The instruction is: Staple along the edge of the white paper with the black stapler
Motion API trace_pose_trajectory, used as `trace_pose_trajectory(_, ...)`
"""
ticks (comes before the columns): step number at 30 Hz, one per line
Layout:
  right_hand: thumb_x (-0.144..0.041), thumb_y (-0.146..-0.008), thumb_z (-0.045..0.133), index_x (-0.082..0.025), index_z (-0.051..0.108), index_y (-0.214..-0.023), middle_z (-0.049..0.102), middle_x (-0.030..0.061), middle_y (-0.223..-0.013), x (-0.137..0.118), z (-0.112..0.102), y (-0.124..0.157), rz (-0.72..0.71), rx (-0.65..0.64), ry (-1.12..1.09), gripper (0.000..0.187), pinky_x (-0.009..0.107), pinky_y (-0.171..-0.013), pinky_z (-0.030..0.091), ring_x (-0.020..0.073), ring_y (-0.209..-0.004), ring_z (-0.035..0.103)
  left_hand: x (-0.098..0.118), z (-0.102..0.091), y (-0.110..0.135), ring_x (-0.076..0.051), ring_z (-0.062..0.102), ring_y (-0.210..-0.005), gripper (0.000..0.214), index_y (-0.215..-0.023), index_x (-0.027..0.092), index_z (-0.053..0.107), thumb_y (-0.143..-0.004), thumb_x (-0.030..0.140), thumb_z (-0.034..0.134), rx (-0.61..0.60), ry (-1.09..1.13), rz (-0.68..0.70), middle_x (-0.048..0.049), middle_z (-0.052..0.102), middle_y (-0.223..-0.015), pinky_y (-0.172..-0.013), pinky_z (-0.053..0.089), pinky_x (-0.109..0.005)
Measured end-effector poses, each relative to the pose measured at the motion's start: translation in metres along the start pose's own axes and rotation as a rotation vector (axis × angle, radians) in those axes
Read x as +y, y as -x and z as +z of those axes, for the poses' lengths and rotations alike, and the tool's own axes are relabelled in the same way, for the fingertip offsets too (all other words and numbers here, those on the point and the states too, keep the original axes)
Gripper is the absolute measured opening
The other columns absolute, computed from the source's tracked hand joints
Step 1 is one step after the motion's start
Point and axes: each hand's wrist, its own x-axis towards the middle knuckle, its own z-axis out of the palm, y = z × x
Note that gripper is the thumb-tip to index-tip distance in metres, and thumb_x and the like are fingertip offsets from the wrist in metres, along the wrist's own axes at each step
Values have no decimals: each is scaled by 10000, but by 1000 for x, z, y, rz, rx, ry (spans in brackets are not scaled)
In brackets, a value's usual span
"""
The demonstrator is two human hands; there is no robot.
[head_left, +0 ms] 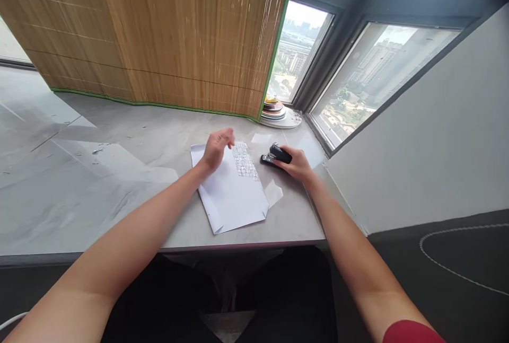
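Note:
A stack of white paper sheets (234, 194) lies on the grey stone ledge (119, 173), with printed text near its far right corner. My left hand (217, 148) hovers over the far edge of the sheets, fingers curled and slightly blurred, holding nothing I can make out. My right hand (297, 165) rests on the ledge just right of the paper, wrapped around a black stapler (276, 155) whose nose points left toward the sheets. A small white paper scrap (273, 193) lies beside the stack's right edge.
A stack of plates (274, 111) sits on a round white dish (292, 120) in the window corner. A bamboo blind (167, 35) hangs behind the ledge. The white wall (417, 136) runs along the right. Small staple bits (97, 149) dot the ledge at left.

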Motion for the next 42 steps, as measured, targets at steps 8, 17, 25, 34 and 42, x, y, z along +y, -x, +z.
trace_pose_trajectory(8,-206,-841,598,-226,550,-965,659,49,-986,-123,79,-1,-93,11,48,134,326,-803,459,219,-914,597,0,-44,-13,-73,249,-429,627,-519,204,192,-962,341,614,146,755,-230,54,158,-498,-448,227,-275)
trace_pose_trajectory(17,-217,-789,567,-243,435,-804,596,26,-847,-123,98,21,97,-75,132,135,316,-665,384,205,-759,536,3,-49,-13,-73,247,-417,631,-553,211,146,-946,333,624,182,827,-288,57,166,-495,-435,218,-267)
trace_pose_trajectory(25,-371,-855,612,-246,465,-776,591,-1,-757,-64,30,75,234,68,81,209,301,-620,381,194,-677,530,-2,-49,-14,-65,247,-422,595,-558,204,170,-882,302,660,122,800,-268,61,173,-503,-435,228,-259)
trace_pose_trajectory(34,-631,-1062,308,-217,676,-886,692,87,-938,-25,1,20,184,340,11,581,397,-858,527,261,-948,645,2,-51,-14,-72,238,-424,602,-572,212,153,-890,284,659,187,797,-318,61,170,-508,-428,213,-259)
trace_pose_trajectory(42,-499,-1099,336,-113,384,-1598,208,175,-1740,18,51,-33,221,-259,445,633,514,-1310,139,296,-1625,150,-3,-54,-14,-74,236,-428,599,-565,213,159,-894,295,653,146,791,-287,60,166,-502,-424,228,-252)
